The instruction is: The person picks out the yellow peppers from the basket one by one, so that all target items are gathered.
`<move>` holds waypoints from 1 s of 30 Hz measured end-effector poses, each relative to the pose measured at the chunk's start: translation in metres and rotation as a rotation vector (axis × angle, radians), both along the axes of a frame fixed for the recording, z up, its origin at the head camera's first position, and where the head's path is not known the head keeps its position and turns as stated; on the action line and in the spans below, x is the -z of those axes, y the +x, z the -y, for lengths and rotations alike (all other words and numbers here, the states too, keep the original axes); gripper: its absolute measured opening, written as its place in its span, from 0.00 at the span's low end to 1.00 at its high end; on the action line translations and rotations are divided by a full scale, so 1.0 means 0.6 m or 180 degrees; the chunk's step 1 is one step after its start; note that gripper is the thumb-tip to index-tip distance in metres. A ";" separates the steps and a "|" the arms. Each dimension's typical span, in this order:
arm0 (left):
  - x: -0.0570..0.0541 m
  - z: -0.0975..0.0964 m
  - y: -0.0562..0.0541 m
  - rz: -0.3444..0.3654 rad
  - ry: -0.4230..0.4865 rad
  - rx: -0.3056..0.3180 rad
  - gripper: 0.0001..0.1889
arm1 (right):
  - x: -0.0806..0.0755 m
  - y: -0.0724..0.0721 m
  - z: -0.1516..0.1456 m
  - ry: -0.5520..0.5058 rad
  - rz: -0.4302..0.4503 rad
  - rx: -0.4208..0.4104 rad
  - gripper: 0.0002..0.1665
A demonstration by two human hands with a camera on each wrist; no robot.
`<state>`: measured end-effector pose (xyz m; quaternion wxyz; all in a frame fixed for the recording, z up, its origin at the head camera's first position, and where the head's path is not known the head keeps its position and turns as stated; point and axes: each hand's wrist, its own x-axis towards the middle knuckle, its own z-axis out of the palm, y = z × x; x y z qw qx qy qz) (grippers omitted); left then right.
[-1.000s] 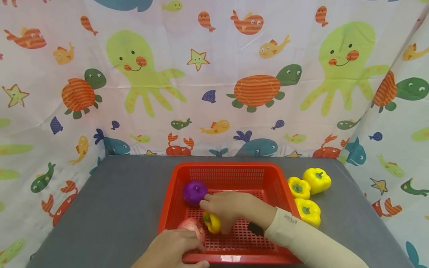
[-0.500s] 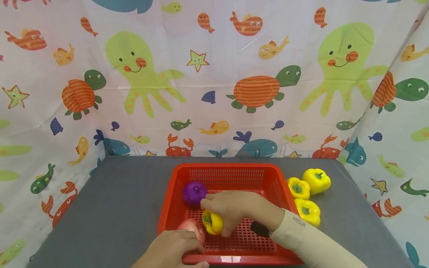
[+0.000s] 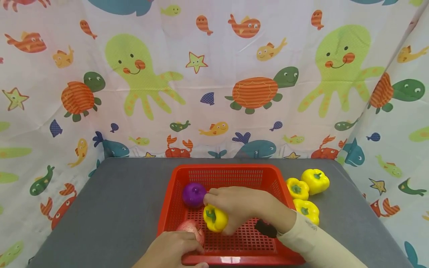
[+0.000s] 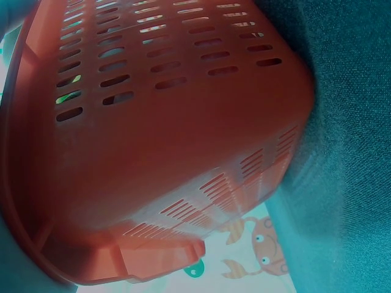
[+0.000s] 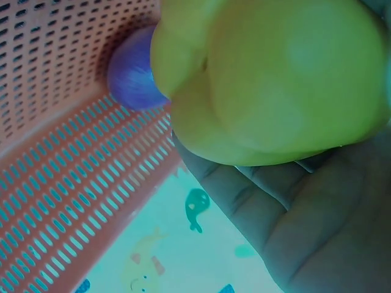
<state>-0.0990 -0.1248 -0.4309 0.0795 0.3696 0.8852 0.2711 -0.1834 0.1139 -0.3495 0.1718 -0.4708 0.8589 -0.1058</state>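
Note:
In the head view, my right hand (image 3: pixel 239 206) holds a yellow bell pepper (image 3: pixel 215 219) inside a red plastic basket (image 3: pixel 254 259). The right wrist view shows this bell pepper (image 5: pixel 269 79) up close, the fingers curled round its underside. A purple onion (image 3: pixel 194 194) sits in the basket's back left part, just beyond the right fingertips. My left hand (image 3: pixel 172 247) grips the rim at the basket's front left corner. Close to its fingers, a pinkish-red round fruit (image 3: pixel 191 227) lies inside, partly hidden by that hand. The left wrist view shows the basket's outer wall (image 4: pixel 153 140).
Three yellow bell peppers stand outside the basket on the right: one at the back (image 3: pixel 315 181), a smaller one (image 3: pixel 297 188) beside it, and another (image 3: pixel 306 211) nearer. The grey table (image 3: pixel 134 201) is bordered by a curtain (image 3: pixel 207 111) printed with sea animals.
My right hand has raised the yellow bell pepper slightly, moving it a little to the right, away from the pinkish-red fruit. My left hand stays on the basket's corner.

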 end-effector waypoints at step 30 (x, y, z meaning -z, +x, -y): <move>0.002 0.001 -0.003 0.0068 -0.0101 0.0013 0.19 | -0.035 0.030 -0.089 -0.0799 0.0084 0.0434 0.39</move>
